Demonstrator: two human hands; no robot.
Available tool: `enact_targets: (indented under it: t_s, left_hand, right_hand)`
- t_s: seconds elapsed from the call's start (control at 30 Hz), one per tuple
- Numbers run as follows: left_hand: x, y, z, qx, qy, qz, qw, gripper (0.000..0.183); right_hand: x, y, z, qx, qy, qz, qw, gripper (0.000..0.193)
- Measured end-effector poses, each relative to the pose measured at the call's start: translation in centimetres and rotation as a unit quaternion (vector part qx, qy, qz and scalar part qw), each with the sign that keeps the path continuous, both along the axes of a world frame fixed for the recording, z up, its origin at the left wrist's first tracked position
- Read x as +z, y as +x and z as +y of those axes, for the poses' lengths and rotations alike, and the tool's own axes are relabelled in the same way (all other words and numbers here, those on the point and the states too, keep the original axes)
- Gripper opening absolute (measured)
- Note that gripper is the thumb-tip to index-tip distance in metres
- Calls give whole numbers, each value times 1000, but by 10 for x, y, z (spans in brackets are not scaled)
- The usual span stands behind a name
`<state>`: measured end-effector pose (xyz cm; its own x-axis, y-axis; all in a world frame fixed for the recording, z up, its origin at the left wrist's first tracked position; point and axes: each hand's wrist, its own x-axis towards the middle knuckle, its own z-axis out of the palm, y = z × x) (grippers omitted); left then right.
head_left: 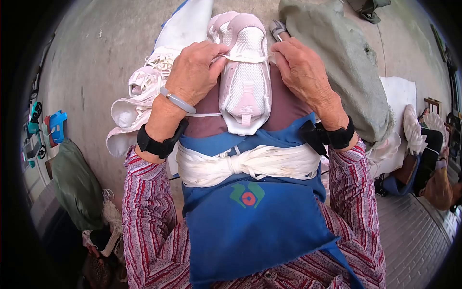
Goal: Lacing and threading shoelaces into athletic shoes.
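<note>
On my lap lies a white and pink shoe upper (248,72), its pink tongue tab toward me and its toe pointing away. A flat white shoelace (245,59) runs across it from one side to the other. My left hand (198,67) pinches one end of the lace between thumb and fingers. At the other side my right hand (301,70) closes on the opposite end. A bundle of white laces (240,165), tied in the middle, rests across my blue apron (245,226).
More white and pink shoe uppers (139,96) are stacked at my left. A grey-green sack (341,58) lies at the right, beside a white sheet (399,91). Another person (433,183) sits at far right near white uppers. A green bag (74,183) stands at far left.
</note>
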<state>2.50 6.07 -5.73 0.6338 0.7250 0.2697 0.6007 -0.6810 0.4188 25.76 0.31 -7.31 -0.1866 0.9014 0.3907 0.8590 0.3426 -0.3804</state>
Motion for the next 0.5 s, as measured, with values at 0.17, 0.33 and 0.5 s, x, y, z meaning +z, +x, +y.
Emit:
enact_targets:
  t_s: [0.17,0.33,0.5]
  left_hand:
    - [25,-12,-20,137,-216,-298,920,22]
    - [21,-12,-50,126,-366,-247,888,20]
    - [12,-7,-52,131,-379,-185,897,19]
  right_hand:
    - [27,6,-29,-85,-161,295,938,20]
    - [23,0,-40,-50,-216,290,931,13]
    - [15,-13,-33,-66,-138,230,961,14]
